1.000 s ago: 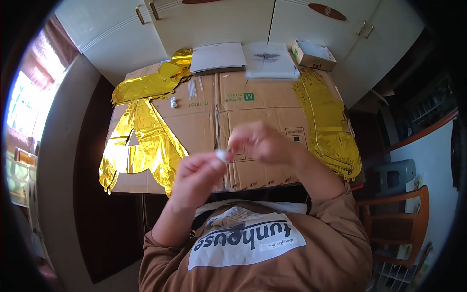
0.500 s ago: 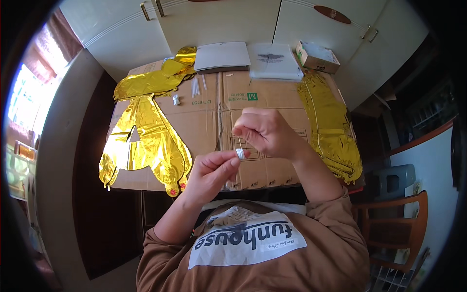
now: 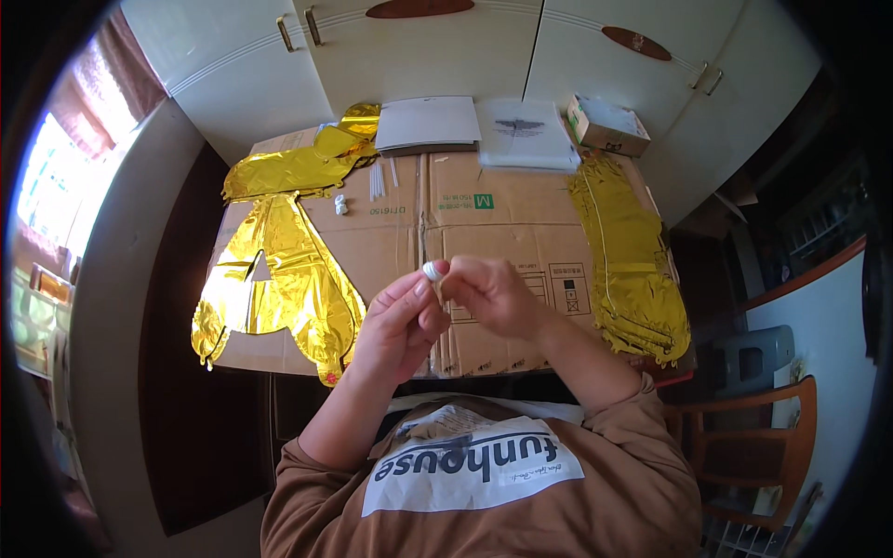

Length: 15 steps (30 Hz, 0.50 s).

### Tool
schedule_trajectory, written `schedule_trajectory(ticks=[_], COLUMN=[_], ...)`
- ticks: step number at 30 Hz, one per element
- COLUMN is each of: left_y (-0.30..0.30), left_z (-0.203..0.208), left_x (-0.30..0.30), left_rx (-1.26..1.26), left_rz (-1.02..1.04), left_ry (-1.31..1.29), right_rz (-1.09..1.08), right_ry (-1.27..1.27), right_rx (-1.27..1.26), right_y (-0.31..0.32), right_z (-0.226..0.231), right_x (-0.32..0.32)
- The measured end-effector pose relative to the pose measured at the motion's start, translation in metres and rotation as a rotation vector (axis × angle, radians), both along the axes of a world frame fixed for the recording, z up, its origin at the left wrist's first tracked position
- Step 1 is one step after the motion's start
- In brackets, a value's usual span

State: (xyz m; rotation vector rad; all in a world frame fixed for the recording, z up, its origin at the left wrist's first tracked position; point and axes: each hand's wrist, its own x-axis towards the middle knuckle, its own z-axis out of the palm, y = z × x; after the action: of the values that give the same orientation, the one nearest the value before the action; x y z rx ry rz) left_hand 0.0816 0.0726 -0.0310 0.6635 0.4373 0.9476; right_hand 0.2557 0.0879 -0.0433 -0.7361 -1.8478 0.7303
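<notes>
My left hand (image 3: 398,321) is over the cardboard, fingers curled, with a small coil of white string (image 3: 433,272) at the tip of its index finger. Close beside it is my right hand (image 3: 491,290), its thumb and fingers pinched together next to the coil. A strand of the string seems to run between the two hands, though the fingers hide most of it. On the left lies a flat gold foil balloon (image 3: 298,270) shaped like a letter A. Another stack of gold foil balloons (image 3: 633,260) lies along the right side.
Flattened cardboard (image 3: 512,209) covers the table. More gold foil (image 3: 288,172), a small white coil (image 3: 340,204), white sticks (image 3: 377,181), a stack of white sheets (image 3: 428,123), clear plastic bags (image 3: 527,139) and an open box (image 3: 609,126) sit toward the back. A wooden chair (image 3: 744,432) stands right.
My right hand has come down and toward the left, close against my left hand. My left hand has risen slightly, and the string stretched between them before is now mostly hidden.
</notes>
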Motion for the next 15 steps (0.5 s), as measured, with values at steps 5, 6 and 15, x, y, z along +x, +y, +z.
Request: schedule_trajectory(ticks=[5,6,15], left_y=[-0.008,-0.014,-0.009], left_z=[-0.017,-0.018,-0.011], left_x=[0.000,-0.001,-0.019], left_rx=[0.047,0.068,0.095], left_rz=[-0.018,-0.018,-0.193], left_ry=[0.329,0.305,0.297], right_rz=[-0.234,-0.209,-0.019], right_ry=[-0.318,-0.318,-0.049], right_rx=[0.421,0.310,-0.199], right_y=[-0.009,-0.007,-0.017], right_z=[0.026,0.030,0.027], right_x=[0.005,0.011,0.033])
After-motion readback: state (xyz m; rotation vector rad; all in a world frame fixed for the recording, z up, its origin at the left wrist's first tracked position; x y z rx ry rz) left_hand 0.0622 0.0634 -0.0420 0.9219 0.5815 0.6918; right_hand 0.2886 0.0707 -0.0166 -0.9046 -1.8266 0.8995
